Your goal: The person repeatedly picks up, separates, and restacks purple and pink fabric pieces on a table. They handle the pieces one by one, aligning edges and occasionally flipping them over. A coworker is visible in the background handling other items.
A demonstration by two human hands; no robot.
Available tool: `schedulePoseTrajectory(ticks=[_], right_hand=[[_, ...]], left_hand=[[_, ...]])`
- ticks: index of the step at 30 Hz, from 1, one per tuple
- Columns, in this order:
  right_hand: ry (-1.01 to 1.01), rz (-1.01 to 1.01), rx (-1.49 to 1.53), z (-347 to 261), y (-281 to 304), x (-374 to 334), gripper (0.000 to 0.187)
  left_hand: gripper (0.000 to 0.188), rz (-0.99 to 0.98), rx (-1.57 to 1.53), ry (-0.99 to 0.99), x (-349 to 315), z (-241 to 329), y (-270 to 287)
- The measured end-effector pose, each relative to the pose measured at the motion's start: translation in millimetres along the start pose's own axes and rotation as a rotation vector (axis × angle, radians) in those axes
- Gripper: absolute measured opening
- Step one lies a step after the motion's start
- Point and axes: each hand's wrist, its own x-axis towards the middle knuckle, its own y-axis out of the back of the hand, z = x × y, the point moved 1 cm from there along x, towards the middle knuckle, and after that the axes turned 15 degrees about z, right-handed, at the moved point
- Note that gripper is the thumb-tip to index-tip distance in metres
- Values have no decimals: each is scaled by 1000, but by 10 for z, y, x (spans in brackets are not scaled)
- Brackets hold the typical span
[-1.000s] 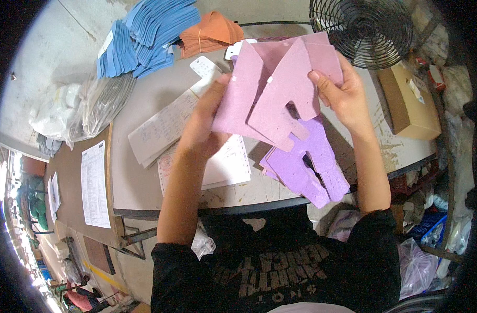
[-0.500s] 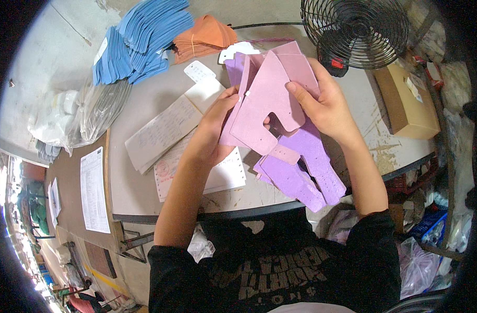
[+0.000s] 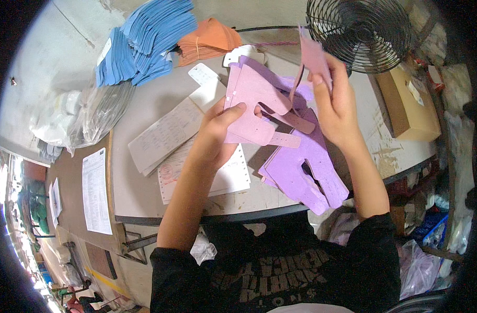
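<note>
Pink cut pieces (image 3: 246,112) of sheet material, shaped with a notch and a punched strap, are pinched in my left hand (image 3: 220,128), thumb on top. My right hand (image 3: 335,99) grips another pink piece (image 3: 315,56), raised and seen nearly edge-on, to the right of the left hand's pieces. Under and beside them lie purple cut pieces (image 3: 306,169) of a similar kind, their lower ends jutting over the table's front edge. The fingertips of my left hand are mostly hidden behind the pink pieces.
Stacks of blue pieces (image 3: 152,39) and banded orange pieces (image 3: 210,40) stand at the back. A black fan (image 3: 359,34) and a cardboard box (image 3: 408,107) are at the right. Handwritten papers (image 3: 163,133) lie left on the grey table (image 3: 139,201). Plastic-wrapped goods (image 3: 66,117) sit far left.
My right hand has moved up and right with a pink piece, away from the pieces in my left hand. More of the purple pieces shows. The view has shifted slightly.
</note>
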Motion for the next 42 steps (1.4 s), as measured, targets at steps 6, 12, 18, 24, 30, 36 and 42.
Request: schedulePoseTrajectory(ticks=[6, 12, 18, 24, 30, 36, 42], right_hand=[[228, -481, -42, -226, -126, -212, 57], [236, -513, -27, -284, -169, -271, 63], [246, -212, 22, -232, -97, -155, 45], [19, 126, 108, -67, 42, 45, 33], [-142, 139, 324, -114, 90, 41, 32], [-227, 99, 248, -102, 19, -10, 34], [-116, 157, 187, -28, -16, -4, 36]], left_hand=[[44, -103, -182, 32, -14, -11, -11], [43, -57, -103, 69, -48, 27, -52], [49, -70, -126, -58, -40, 0, -54], [48, -63, -186, 51, 53, 41, 74], [45, 27, -182, -49, -24, 134, -12], [46, 15, -59, -141, -96, 203, -29], [50, -61, -38, -153, -117, 201, 18]])
